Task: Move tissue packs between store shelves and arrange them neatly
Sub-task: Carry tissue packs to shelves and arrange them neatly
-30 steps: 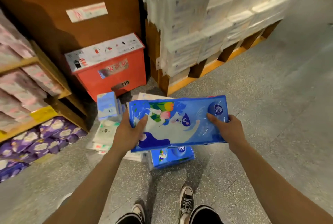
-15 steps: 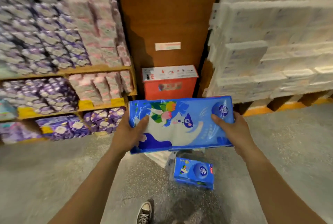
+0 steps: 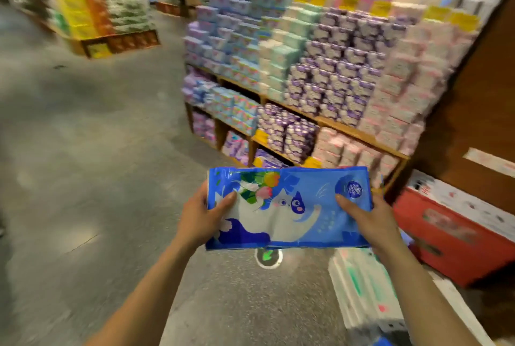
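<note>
I carry a long blue tissue pack printed with a white cat and flowers, held level in front of me. My left hand grips its left end, thumb on top. My right hand grips its right end, thumb lying beside the round logo. Beyond the pack stands a wooden shelf unit stacked with purple, pink, blue and mint tissue packs. White and green tissue packs lie on the floor at the lower right.
A red box with a white top stands on the floor at the right, against a brown panel. A pallet of yellow, orange and green goods stands at the far left. Grey concrete floor stretches to the left, with a round green arrow marker.
The view has swung left: the red box and brown panel moved from centre to the right, and the coloured shelves now fill the middle. Both hands still hold the pack the same way.
</note>
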A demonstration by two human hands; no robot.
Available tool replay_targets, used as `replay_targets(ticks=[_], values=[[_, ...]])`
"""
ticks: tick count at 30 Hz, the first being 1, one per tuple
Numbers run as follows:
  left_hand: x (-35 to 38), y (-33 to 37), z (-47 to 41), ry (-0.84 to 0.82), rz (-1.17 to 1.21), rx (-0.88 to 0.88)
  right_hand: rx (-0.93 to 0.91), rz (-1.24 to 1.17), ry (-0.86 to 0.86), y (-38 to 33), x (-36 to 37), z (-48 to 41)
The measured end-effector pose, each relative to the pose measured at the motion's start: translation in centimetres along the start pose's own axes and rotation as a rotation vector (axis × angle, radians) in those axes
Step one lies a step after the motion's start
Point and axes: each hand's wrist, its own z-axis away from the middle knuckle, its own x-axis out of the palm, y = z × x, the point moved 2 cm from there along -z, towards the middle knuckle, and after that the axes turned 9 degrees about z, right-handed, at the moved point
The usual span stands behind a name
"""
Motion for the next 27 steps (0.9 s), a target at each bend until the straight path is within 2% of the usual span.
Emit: replay_targets(ticks=[9,13,19,27], values=[[-31.7,-3.9,1.4,0.406,0.009,-0.019,-0.2,0.036,-0.406,-12.6,32.1,4.1],[-43.5,-4.7,3.3,0.585,-0.002,-0.028,-0.24,0.006,-0.582,-17.1,45.1,7.9],[-56.7,-7.1,6.3,0.874,-0.03,-0.043,-0.337,0.017,-0.875,-22.5,62.9,12.8],[-70.0,-9.1,8.6,1.287,0.079,-0.097,-0.559,0.04,-1.227,-30.3,86.8,19.4]])
